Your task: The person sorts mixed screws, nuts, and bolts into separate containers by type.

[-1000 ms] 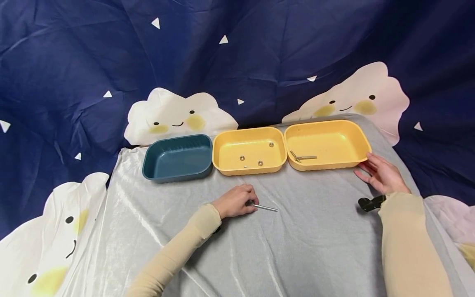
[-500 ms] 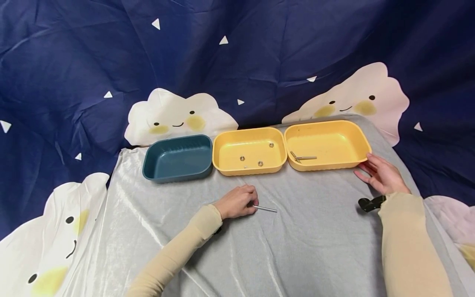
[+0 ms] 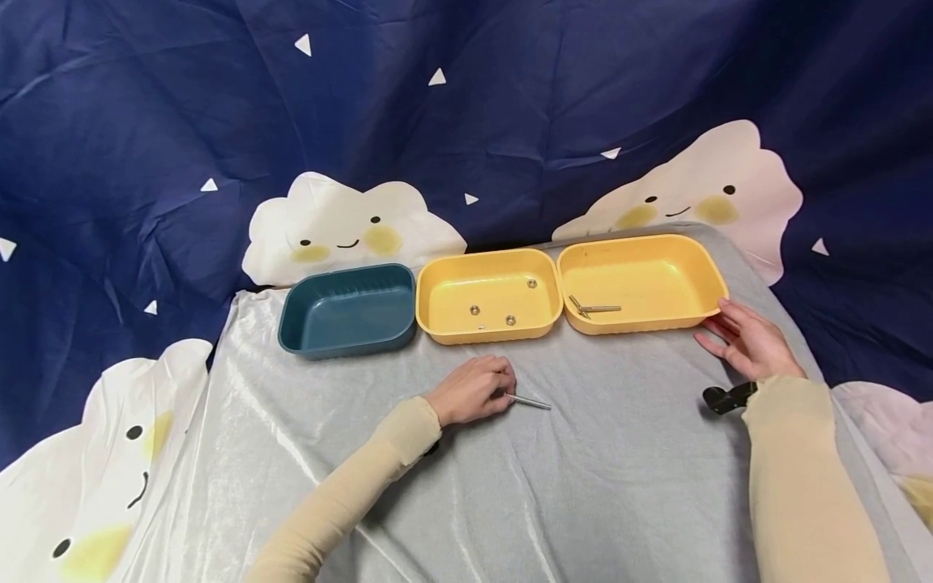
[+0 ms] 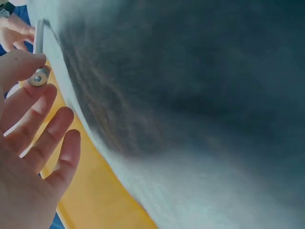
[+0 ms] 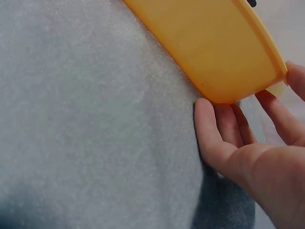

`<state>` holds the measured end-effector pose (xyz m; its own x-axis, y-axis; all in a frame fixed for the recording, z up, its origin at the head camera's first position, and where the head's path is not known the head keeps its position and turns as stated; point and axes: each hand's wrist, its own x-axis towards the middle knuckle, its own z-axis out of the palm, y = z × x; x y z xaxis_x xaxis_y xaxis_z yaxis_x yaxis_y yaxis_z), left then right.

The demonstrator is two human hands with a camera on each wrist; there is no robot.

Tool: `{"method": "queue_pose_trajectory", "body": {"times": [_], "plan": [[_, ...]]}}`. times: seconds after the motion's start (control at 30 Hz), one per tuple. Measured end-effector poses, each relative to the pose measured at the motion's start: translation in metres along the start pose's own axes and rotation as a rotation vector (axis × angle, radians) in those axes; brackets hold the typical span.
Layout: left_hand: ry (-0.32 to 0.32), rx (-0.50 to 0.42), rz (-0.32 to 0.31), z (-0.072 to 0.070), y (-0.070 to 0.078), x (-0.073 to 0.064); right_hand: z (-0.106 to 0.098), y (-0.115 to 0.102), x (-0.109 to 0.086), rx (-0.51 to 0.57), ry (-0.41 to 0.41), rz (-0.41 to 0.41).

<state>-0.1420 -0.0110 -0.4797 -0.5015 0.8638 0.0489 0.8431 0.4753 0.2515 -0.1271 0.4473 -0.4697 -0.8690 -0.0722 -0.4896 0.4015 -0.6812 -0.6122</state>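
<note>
In the head view my left hand (image 3: 474,390) is over the grey cloth, in front of the middle yellow bin (image 3: 490,334). Its thumb and index finger pinch a silver bolt (image 3: 530,402), whose shank points right. The left wrist view shows the bolt's round head (image 4: 38,78) with a recess in its end; the other fingers are spread. At the front right corner of the right yellow bin (image 3: 641,325), my right hand (image 3: 751,344) touches the rim and outer wall with extended fingers (image 5: 206,119). Loose bolts (image 3: 601,308) lie in that bin's left front corner.
Three small nuts (image 3: 511,321) and a tiny light speck lie in the middle bin. A dark teal bin (image 3: 348,350) stands at the left end of the row. Behind the bins hangs a navy curtain (image 3: 510,97) printed with clouds.
My left hand has shifted slightly right and away from me, carrying the bolt with it. The right hand and the bins keep their places.
</note>
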Motion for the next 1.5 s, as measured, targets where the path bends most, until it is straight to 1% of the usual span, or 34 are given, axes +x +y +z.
{"method": "queue_pose_trajectory", "body": {"times": [0.2,0.43,0.57,0.67,0.87,0.97,1.07,1.27,1.5], "plan": [[0.071,-0.026,0.025,-0.006,0.002,0.009,0.001,0.0,-0.001,-0.009,0.012,-0.003],[0.137,0.006,0.037,-0.019,0.006,0.022,0.001,0.002,-0.002,0.0,0.018,-0.017],[0.2,0.03,0.031,-0.025,0.007,0.029,0.002,0.001,-0.002,-0.003,0.02,-0.018],[0.24,0.032,0.014,-0.03,0.007,0.035,0.002,0.001,-0.003,-0.018,0.025,-0.015],[0.305,0.022,-0.043,-0.038,0.01,0.048,0.001,0.001,-0.002,0.004,-0.002,-0.013],[0.336,0.031,-0.057,-0.041,0.012,0.055,0.0,0.001,-0.001,0.015,-0.009,-0.011],[0.348,0.044,-0.071,-0.044,0.013,0.062,0.0,0.001,-0.001,0.005,0.003,-0.012],[0.36,0.061,-0.118,-0.049,0.015,0.074,0.0,0.001,-0.002,-0.027,0.028,-0.02],[0.395,0.047,-0.156,-0.045,0.018,0.09,0.0,0.001,-0.001,-0.018,0.012,-0.015]]}}
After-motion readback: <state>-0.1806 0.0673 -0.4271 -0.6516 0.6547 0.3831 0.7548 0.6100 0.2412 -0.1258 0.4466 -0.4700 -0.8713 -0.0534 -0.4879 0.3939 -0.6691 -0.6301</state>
